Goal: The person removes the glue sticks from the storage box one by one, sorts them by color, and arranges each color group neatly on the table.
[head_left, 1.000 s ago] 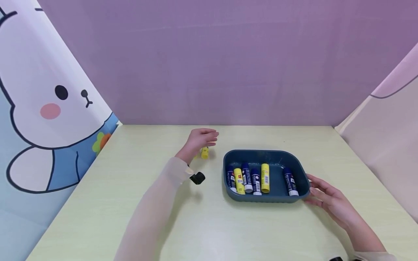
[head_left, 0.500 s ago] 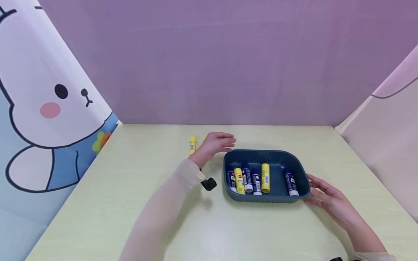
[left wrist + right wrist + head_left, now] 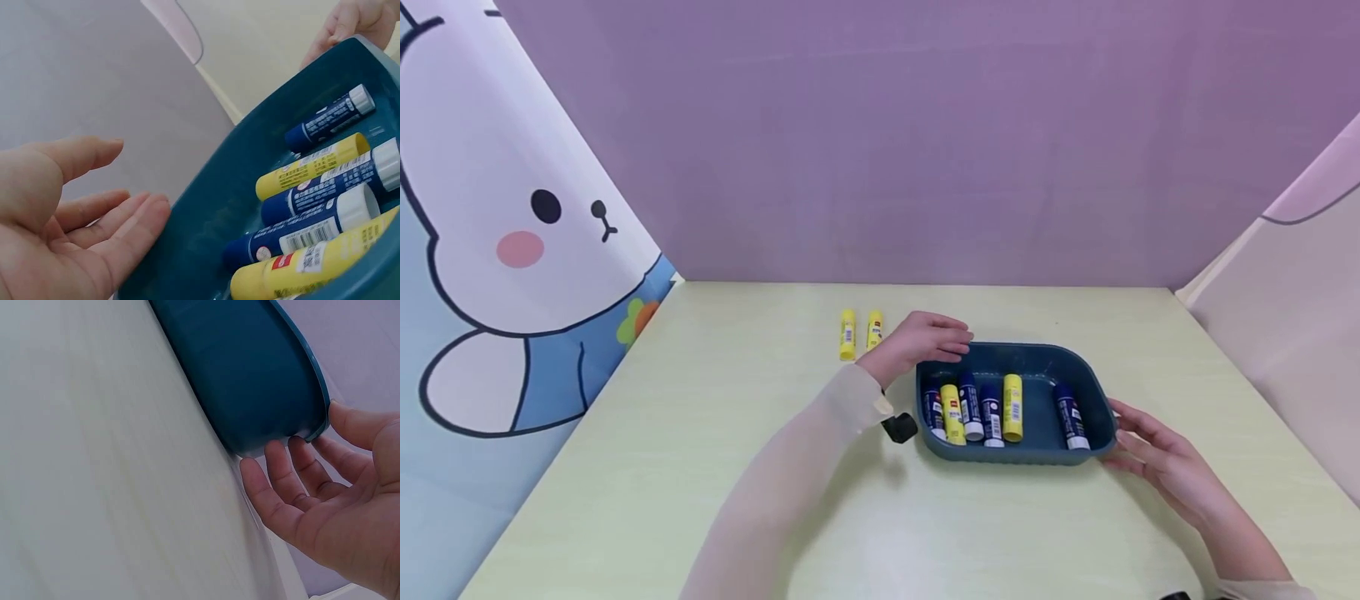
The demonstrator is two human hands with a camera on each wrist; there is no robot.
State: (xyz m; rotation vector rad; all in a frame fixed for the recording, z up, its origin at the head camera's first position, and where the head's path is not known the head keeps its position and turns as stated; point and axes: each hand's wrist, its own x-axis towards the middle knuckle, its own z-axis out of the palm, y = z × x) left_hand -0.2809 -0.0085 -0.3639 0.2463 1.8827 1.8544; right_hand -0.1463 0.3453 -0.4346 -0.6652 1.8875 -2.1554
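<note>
Several glue sticks lie in a dark teal tray (image 3: 1040, 421): yellow ones, such as this yellow glue stick (image 3: 1012, 408), and dark blue ones with white ends, such as this blue glue stick (image 3: 1072, 418). My left hand (image 3: 919, 345) is at the tray's far left corner, holding nothing; the left wrist view shows its fingers (image 3: 140, 225) extended beside the tray wall. At the tray's right end, my right hand (image 3: 1165, 467) touches the outer wall with loosely bent fingers, its thumb (image 3: 356, 425) at the rim.
Beyond my left wrist, two yellow glue sticks (image 3: 847, 335) lie side by side on the pale table (image 3: 625, 467), one partly behind the hand. A purple backdrop (image 3: 925, 150) rises at the table's far edge, with a cartoon-printed cloth (image 3: 482, 292) on the left.
My left hand has moved right, from over the two yellow glue sticks to the tray's far left corner, uncovering them. My right hand and the tray stay in place.
</note>
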